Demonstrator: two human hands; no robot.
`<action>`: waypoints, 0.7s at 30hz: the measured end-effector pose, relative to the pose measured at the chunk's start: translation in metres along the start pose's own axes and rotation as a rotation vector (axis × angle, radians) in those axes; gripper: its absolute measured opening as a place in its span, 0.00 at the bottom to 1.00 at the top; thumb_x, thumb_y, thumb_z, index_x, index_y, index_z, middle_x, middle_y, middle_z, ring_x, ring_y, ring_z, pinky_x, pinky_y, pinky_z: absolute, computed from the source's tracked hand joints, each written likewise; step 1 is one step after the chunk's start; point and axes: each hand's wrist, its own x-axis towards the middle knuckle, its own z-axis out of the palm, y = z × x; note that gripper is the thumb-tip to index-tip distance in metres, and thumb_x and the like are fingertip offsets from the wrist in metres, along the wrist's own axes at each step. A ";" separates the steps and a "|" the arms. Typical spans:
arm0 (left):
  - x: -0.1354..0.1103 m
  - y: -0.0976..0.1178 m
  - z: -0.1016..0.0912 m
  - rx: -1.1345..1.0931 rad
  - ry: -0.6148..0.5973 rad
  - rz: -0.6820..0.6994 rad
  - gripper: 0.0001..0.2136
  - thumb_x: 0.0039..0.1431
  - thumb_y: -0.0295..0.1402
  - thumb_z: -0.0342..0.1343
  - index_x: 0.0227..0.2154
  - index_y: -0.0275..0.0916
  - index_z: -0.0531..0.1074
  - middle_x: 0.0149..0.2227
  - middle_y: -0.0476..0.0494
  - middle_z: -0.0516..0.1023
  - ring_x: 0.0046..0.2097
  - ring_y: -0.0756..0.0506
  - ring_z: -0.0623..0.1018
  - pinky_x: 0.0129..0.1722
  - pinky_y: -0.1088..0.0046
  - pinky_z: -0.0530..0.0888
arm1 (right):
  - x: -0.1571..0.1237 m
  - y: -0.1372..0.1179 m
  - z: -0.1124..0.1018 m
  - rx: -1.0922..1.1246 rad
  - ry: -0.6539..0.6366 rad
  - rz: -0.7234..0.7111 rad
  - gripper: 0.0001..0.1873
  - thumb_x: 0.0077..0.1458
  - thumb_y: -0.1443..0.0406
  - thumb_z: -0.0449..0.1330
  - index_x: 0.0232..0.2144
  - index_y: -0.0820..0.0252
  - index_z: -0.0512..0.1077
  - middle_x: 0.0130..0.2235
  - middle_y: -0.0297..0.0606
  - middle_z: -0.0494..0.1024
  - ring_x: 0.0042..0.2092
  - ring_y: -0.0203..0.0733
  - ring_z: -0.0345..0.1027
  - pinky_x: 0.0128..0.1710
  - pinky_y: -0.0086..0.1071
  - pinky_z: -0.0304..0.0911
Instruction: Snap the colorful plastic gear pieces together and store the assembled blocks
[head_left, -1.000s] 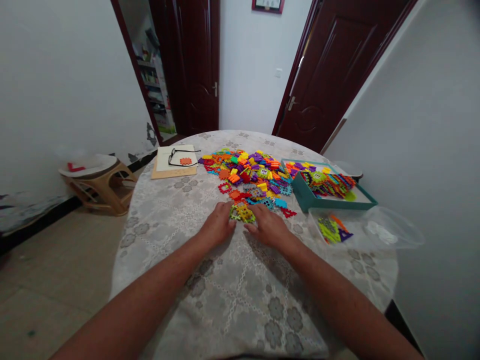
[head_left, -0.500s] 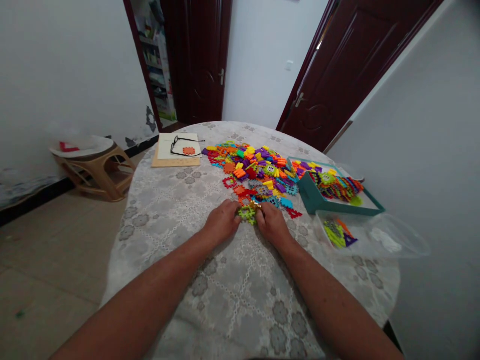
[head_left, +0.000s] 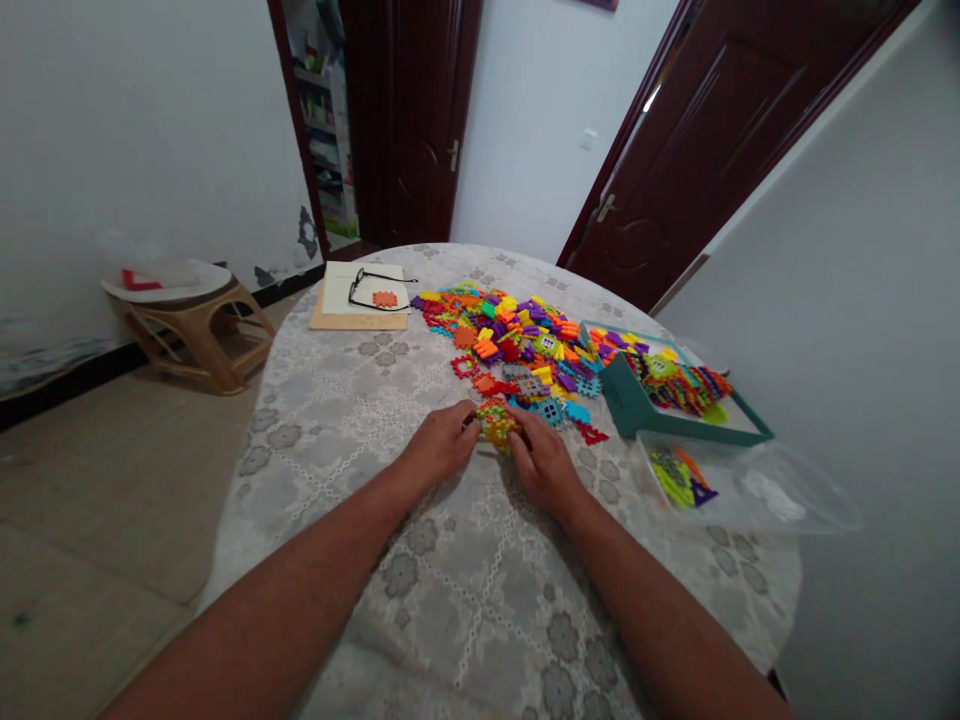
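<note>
My left hand (head_left: 441,446) and my right hand (head_left: 544,462) meet over a small clump of joined yellow, green and orange plastic pieces (head_left: 496,421) on the round table (head_left: 480,600). Both hands have their fingers curled on the clump from either side. Just beyond them lies a wide heap of loose coloured interlocking pieces (head_left: 517,345). The clump's underside is hidden by my fingers.
A teal box (head_left: 637,412) of coloured pieces sits at the right, with a clear plastic lid or tray (head_left: 757,485) in front of it. A notebook (head_left: 360,300) with glasses and an orange piece lies far left. A wooden stool (head_left: 191,325) stands on the floor. Dark doors are behind.
My hands have closed in on the clump and lifted it slightly off the cloth, turning it. The camera has tilted and shifted a little to the left.
</note>
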 end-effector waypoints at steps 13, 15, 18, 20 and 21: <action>-0.006 0.010 -0.009 -0.046 -0.174 0.161 0.07 0.65 0.36 0.56 0.41 0.42 0.76 0.40 0.45 0.82 0.42 0.43 0.79 0.44 0.68 0.73 | 0.000 -0.001 0.006 0.029 0.029 -0.051 0.17 0.65 0.66 0.59 0.55 0.56 0.74 0.47 0.44 0.77 0.49 0.48 0.72 0.52 0.41 0.70; -0.008 0.011 -0.007 -0.033 -0.143 0.168 0.08 0.63 0.32 0.57 0.43 0.43 0.77 0.42 0.45 0.83 0.43 0.42 0.79 0.46 0.67 0.73 | 0.000 -0.004 0.006 0.038 0.016 -0.101 0.19 0.65 0.67 0.58 0.57 0.55 0.73 0.51 0.45 0.76 0.53 0.48 0.71 0.54 0.41 0.70; -0.009 0.010 -0.005 0.002 -0.098 0.187 0.10 0.64 0.30 0.54 0.45 0.44 0.78 0.44 0.44 0.83 0.45 0.42 0.80 0.48 0.67 0.73 | 0.000 -0.005 0.003 0.002 0.027 -0.122 0.22 0.66 0.68 0.56 0.61 0.55 0.70 0.56 0.47 0.74 0.58 0.48 0.69 0.59 0.42 0.68; -0.008 0.009 -0.007 0.044 -0.071 0.163 0.09 0.64 0.29 0.53 0.43 0.43 0.77 0.43 0.43 0.83 0.45 0.41 0.80 0.48 0.66 0.73 | 0.000 -0.004 -0.003 -0.106 0.031 -0.053 0.20 0.67 0.67 0.54 0.59 0.56 0.71 0.56 0.48 0.74 0.57 0.49 0.70 0.58 0.42 0.68; -0.008 0.009 -0.008 0.060 -0.063 0.144 0.09 0.63 0.29 0.53 0.42 0.42 0.77 0.42 0.43 0.83 0.44 0.41 0.80 0.47 0.66 0.73 | -0.001 -0.003 -0.006 -0.182 0.012 0.000 0.19 0.67 0.66 0.55 0.58 0.56 0.72 0.55 0.48 0.74 0.56 0.50 0.70 0.56 0.41 0.69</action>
